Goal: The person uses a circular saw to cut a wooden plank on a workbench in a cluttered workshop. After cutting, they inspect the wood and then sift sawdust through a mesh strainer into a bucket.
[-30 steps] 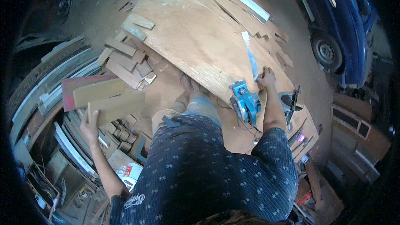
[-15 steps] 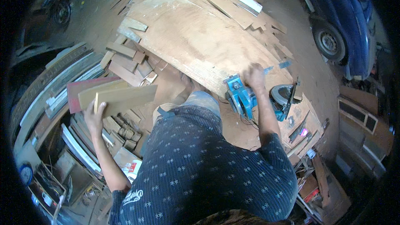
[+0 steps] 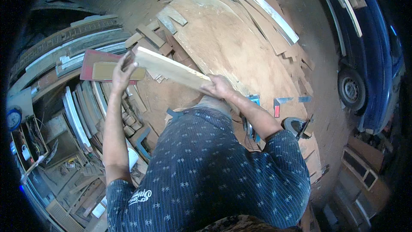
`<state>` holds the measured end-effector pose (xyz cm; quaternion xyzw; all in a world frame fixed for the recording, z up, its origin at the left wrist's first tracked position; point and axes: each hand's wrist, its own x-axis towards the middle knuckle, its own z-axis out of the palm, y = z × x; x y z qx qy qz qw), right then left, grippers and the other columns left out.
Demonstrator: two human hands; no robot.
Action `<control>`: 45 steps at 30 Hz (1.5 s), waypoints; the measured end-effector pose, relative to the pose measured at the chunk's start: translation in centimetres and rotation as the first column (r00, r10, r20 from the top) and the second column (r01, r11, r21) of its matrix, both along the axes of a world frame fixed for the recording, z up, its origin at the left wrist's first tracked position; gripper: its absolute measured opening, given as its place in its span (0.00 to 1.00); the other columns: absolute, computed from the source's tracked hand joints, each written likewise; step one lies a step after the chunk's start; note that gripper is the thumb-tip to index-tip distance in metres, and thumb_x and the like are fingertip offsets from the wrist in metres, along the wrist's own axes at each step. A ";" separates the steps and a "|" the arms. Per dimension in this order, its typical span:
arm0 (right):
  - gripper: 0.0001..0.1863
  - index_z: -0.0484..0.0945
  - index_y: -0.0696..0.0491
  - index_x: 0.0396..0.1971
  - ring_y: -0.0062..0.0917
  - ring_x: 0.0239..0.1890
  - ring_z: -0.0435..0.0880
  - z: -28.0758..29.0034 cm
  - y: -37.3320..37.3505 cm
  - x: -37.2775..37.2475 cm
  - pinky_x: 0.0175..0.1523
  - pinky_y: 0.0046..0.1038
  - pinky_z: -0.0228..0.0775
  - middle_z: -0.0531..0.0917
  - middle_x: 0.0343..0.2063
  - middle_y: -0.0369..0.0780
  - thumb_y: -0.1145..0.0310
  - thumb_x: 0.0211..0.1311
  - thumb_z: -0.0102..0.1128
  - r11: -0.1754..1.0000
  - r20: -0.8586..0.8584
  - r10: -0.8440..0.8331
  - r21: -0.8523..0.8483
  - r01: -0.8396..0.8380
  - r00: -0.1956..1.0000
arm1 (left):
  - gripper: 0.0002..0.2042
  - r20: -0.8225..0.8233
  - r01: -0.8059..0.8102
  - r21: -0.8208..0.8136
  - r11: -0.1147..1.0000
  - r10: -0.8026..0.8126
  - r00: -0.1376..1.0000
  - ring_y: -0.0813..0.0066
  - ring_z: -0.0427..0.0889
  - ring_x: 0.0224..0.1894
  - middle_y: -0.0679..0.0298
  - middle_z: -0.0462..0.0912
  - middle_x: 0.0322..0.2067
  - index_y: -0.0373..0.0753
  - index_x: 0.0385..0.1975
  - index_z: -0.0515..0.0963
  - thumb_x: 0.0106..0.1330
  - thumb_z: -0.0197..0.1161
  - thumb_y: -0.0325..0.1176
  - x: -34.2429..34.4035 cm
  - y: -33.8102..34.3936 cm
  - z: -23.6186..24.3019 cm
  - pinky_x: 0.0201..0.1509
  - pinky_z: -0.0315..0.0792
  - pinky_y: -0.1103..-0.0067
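Note:
A pale wooden board (image 3: 171, 69) is held up in front of me, one narrow edge facing upward. My right hand (image 3: 219, 87) grips its right end, thumb and fingers closed on it. At the other end is my left hand (image 3: 123, 74), its fingers bent and apart from the thumb; the thumb tip is close to the board, and whether it touches cannot be made out. Under my right forearm a blue power tool, apparently an electric planer (image 3: 254, 100), is partly hidden. Beyond the forearm, a square (image 3: 277, 110) with a red part lies on the plywood-topped bench (image 3: 223, 34).
A circular saw (image 3: 295, 125) sits at the bench's right end. Boards and a white strip (image 3: 274, 17) line the far side. A red panel (image 3: 88, 66) and stacked timber (image 3: 77, 38) stand at left. Offcuts lie between. A blue car (image 3: 365, 60) is at right.
My right hand has left the planer and taken hold of the board's right end. The board has risen and moved right. My left hand has loosened at its left end. The view has shifted.

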<state>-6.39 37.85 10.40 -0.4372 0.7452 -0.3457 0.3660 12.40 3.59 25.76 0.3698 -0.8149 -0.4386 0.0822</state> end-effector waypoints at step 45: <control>0.26 0.61 0.71 0.51 0.52 0.44 0.83 -10.7 9.9 -6.1 0.48 0.45 0.76 0.80 0.40 0.62 0.69 0.58 0.56 0.060 -0.441 -0.874 0.318 0.946 0.204 | 0.34 0.531 -0.556 0.424 0.715 0.301 0.792 0.73 0.78 0.49 0.62 0.80 0.50 0.35 0.64 0.68 0.63 0.70 0.48 26.9 9.7 -15.1 0.49 0.73 0.76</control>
